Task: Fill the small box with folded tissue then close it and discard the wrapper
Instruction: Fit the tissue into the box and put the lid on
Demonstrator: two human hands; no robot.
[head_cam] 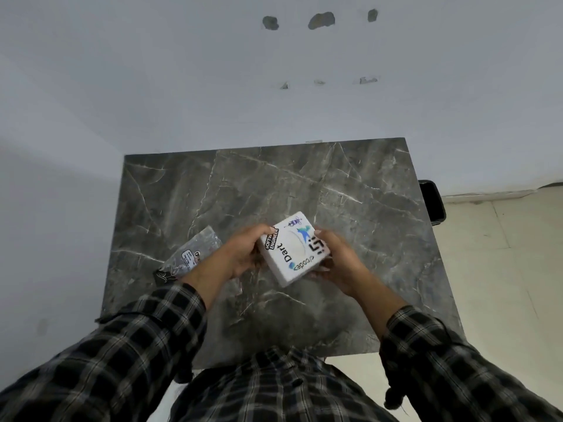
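Clear plastic wrapper (195,254) lies flat on the marble-pattern desk (304,178), left of centre, partly hidden by the left forearm. Left hand (243,254) grips the left edge of the small white box (294,249) with curled fingers, and right hand (338,257) grips the opposite edge likewise; the box is held between them over mid-desk, tilted, stickered face up. Black container (432,202) stands on the floor just beside the desk's right edge.

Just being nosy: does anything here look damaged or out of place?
The wall has three chipped grey patches up high. A crumpled wrapper lies on the table, beside the left hand. The box looks intact.
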